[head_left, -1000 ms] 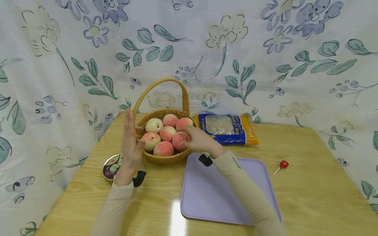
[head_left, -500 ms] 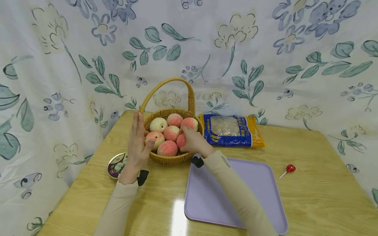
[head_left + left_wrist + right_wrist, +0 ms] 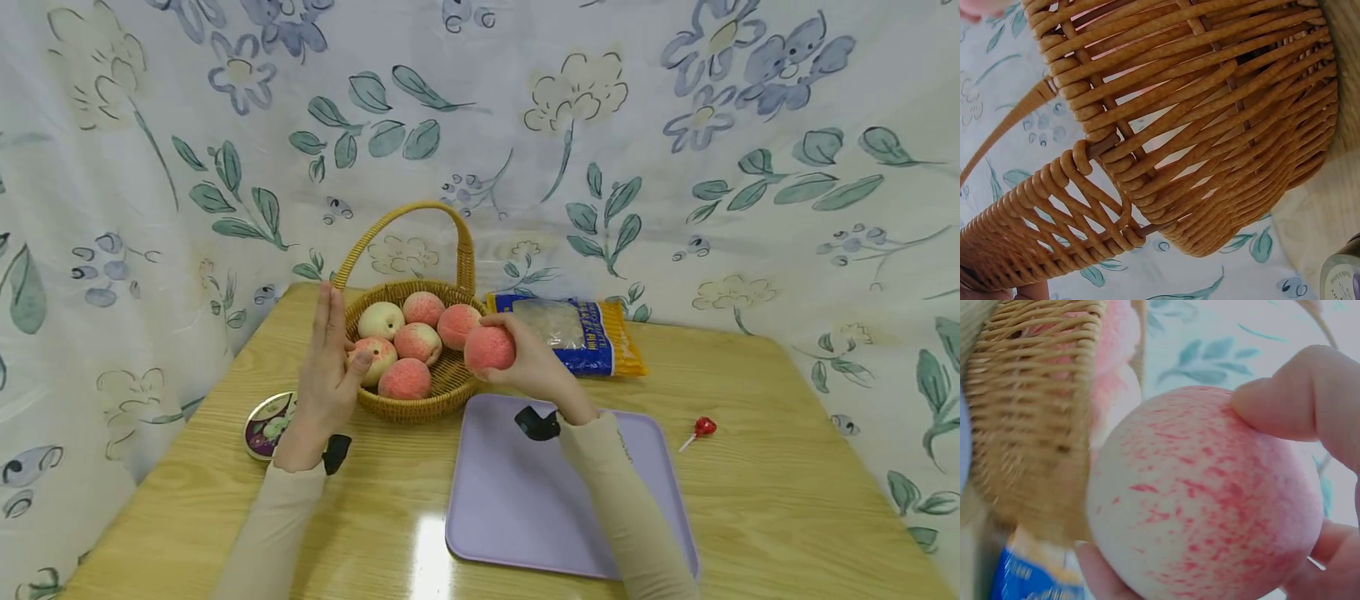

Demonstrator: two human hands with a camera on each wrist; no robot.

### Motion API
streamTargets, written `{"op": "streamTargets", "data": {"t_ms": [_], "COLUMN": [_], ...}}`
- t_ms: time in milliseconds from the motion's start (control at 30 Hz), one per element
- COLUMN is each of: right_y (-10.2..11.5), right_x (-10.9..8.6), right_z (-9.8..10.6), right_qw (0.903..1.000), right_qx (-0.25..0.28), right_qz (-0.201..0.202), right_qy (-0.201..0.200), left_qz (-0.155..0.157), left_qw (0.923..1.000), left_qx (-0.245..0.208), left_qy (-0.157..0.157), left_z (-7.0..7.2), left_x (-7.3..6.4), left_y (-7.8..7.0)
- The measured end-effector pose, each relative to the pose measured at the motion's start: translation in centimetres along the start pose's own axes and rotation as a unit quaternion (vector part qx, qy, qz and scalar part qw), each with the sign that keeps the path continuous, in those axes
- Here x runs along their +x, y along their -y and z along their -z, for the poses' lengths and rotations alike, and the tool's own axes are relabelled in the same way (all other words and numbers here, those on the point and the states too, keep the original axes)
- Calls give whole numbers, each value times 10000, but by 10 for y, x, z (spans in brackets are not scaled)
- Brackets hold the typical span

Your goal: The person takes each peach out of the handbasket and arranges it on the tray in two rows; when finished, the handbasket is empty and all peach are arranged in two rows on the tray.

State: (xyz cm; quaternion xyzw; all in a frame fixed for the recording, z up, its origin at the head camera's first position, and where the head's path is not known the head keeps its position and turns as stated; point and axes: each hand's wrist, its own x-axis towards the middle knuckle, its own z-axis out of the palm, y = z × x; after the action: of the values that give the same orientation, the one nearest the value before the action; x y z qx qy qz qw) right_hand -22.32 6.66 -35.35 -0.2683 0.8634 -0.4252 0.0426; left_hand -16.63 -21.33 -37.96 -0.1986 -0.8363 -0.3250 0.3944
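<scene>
Peach (image 3: 490,348), round, pink-speckled, clamped in right-hand grip (image 3: 536,360), just beside right rim of round tan wicker basket (image 3: 408,411). Left-hand grip (image 3: 326,392) apart, fingers straight, at arched woven handle (image 3: 424,205). Risks: loosened hold could drop peach, letting it roll across pale wooden surface (image 3: 765,508); peach or knuckles catching rim could tip basket if poorly steadied.

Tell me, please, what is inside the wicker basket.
Six peaches show in the wicker basket, beside a bare patch of weave at its front right. Whatever lies under the peaches is covered, so I cannot tell.
</scene>
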Motion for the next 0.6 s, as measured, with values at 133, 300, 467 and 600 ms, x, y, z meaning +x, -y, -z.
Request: {"op": "streamTargets", "data": {"t_ms": [133, 300, 467, 600], "right_y": [-21, -44, -51, -52], "right_x": [-20, -31, -38, -39], "right_z": [-4, -26, -39, -39], "right_qw": [9999, 9984, 9955, 9952], "right_qx": [-94, -57, 135, 182], "right_qz": [-54, -109, -372, -523], "right_qy": [-13, 551, 857, 806], "left_qz": [38, 46, -67, -88], "left_qw": [9999, 9999, 9999, 9998], "left_qx": [93, 118, 49, -50], "left_qy": [11, -80, -140, -165], "left_z": [5, 4, -1, -3], "left_x": [1, -1, -2, -1], "left_y": [3, 4, 2, 1]}}
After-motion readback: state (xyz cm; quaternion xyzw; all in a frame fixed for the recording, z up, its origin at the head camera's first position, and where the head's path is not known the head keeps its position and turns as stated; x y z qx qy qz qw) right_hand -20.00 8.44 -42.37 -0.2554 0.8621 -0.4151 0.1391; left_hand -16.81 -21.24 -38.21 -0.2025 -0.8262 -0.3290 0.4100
